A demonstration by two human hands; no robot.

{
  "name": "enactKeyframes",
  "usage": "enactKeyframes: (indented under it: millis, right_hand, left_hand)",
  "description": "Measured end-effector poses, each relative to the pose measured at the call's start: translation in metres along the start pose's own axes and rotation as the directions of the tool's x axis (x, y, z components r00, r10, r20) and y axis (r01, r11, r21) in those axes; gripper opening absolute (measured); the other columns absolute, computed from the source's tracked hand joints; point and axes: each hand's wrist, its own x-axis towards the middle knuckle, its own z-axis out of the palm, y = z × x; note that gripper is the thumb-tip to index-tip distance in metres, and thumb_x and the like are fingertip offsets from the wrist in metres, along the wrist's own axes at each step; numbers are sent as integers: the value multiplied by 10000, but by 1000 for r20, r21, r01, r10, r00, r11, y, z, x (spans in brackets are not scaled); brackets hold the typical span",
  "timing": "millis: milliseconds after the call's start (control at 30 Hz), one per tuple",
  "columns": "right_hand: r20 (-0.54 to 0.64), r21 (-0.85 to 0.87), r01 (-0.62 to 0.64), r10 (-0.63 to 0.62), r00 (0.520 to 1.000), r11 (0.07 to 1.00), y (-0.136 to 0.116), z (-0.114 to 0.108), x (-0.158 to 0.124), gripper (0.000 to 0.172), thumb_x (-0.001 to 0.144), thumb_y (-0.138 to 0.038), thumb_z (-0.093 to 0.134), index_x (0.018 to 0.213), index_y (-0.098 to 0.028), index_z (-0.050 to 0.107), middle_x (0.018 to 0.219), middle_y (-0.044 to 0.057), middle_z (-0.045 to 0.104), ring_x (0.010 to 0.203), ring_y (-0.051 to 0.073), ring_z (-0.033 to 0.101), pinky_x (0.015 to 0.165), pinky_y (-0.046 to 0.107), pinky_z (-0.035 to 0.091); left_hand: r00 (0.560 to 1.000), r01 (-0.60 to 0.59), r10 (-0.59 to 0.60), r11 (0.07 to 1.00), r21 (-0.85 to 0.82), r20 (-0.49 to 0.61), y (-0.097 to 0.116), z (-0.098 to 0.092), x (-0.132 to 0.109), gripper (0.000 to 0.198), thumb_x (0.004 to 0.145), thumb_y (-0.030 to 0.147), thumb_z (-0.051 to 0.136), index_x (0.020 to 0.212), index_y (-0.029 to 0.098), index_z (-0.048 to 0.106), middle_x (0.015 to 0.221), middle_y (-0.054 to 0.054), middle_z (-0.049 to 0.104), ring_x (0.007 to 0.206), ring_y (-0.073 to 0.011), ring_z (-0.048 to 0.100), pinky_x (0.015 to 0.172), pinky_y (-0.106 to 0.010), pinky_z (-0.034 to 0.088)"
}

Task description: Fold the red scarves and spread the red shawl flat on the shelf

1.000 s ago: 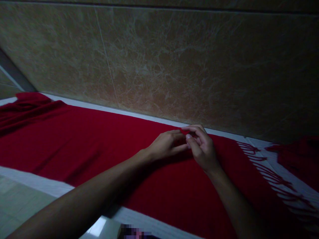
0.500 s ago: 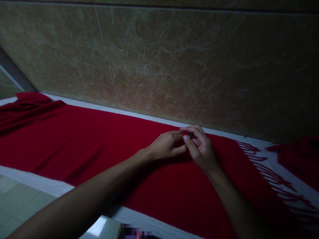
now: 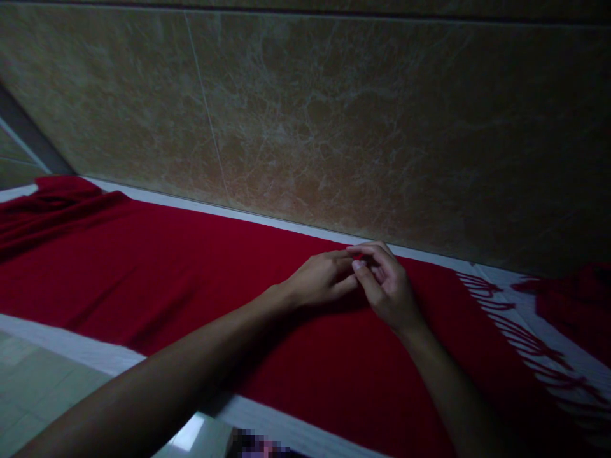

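Note:
A red fringed scarf (image 3: 229,254) lies spread lengthwise over a white surface. On its middle right part rests my left hand (image 3: 324,277), palm down, its fingers stretched toward the right. My right hand (image 3: 389,286) is closed beside it, with thumb and forefinger curled in to meet the left fingertips. A small patch of red shows between that thumb and forefinger; whether they pinch cloth or a thread, I cannot make out. The scarf's tassels (image 3: 529,343) spread over the white surface to the right.
A brown marbled tile wall (image 3: 296,121) rises directly behind the white surface (image 3: 62,334). More dark red fabric (image 3: 580,305) lies bunched at the far right. The scarf's left end is rumpled. Pale floor tiles (image 3: 33,375) show below at the lower left.
Both hands keep nearly the same place and pose on the scarf. The whole view has shifted very slightly.

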Motion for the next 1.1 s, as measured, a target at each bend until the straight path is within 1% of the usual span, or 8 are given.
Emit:
enactKeyframes:
  millis: [100, 300, 367, 467, 567, 667, 867, 1100]
  right_hand:
    - [-1, -11, 10, -10, 1000, 1000, 0, 0, 0, 148, 985, -242, 559, 1089, -249, 664, 1103, 64, 606, 1036, 228, 604, 818, 392, 525]
    - [-36, 74, 10, -7, 999, 997, 1, 0, 0, 161, 988, -240, 581, 1117, -264, 676, 1153, 59, 565, 1052, 199, 604, 831, 361, 582]
    - [-42, 103, 16, -12, 999, 995, 0, 0, 0, 165, 990, -229, 582, 1117, -267, 681, 1165, 60, 555, 1077, 195, 602, 864, 361, 597]
    - [-46, 124, 27, -22, 999, 992, -3, 2, 0, 183, 989, -217, 584, 1132, -274, 682, 1201, 63, 543, 1156, 203, 584, 927, 376, 602]
    - [-40, 149, 29, -23, 999, 988, -6, 3, -1, 210, 988, -219, 589, 1170, -282, 674, 1255, 68, 522, 1228, 215, 557, 987, 398, 593]
    - [-35, 172, 29, -23, 999, 985, -9, 4, -1, 228, 984, -231, 600, 1196, -286, 662, 1287, 74, 510, 1263, 232, 542, 1023, 435, 581]
    - [-34, 178, 24, -19, 999, 984, -11, 4, -2, 229, 976, -250, 615, 1199, -285, 659, 1298, 82, 513, 1279, 253, 532, 1014, 460, 586]
    - [-27, 173, 17, -13, 1000, 985, -10, 4, -3, 226, 979, -269, 618, 1201, -288, 659, 1301, 79, 514, 1269, 262, 540, 1037, 481, 567]
  left_hand:
    - [997, 65, -64, 998, 12, -47, 0, -2, 1, 337, 1028, 352, 473, 1191, 172, 707, 1184, -108, 733, 1039, -220, 695, 917, -327, 541]
    - [960, 251, -247, 968, 15, -134, -1, -4, 3, 282, 998, 326, 507, 1052, 169, 735, 969, -65, 741, 815, -175, 645, 777, -290, 495]
    - [943, 291, -297, 955, -56, -153, -2, -3, 5, 290, 994, 354, 510, 1008, 159, 725, 924, -55, 733, 776, -165, 615, 734, -279, 468]
    - [925, 305, -348, 920, -247, -154, -7, 0, 7, 334, 989, 412, 500, 904, 144, 681, 812, -26, 676, 721, -144, 556, 668, -255, 422]
    - [922, 281, -361, 875, -394, -143, -14, 3, 9, 360, 979, 446, 501, 812, 147, 610, 731, 7, 576, 683, -125, 494, 637, -244, 388]
    - [923, 272, -363, 849, -454, -127, -19, 5, 10, 402, 977, 499, 501, 800, 149, 590, 736, 6, 558, 686, -124, 486, 652, -252, 403]
    - [942, 274, -333, 838, -472, -44, -16, 4, 8, 531, 968, 606, 481, 786, 133, 642, 715, -17, 587, 674, -135, 511, 624, -253, 412]
    - [943, 283, -332, 856, -433, -40, -12, 0, 7, 543, 957, 600, 475, 746, 128, 643, 672, -12, 579, 653, -135, 512, 614, -246, 406]
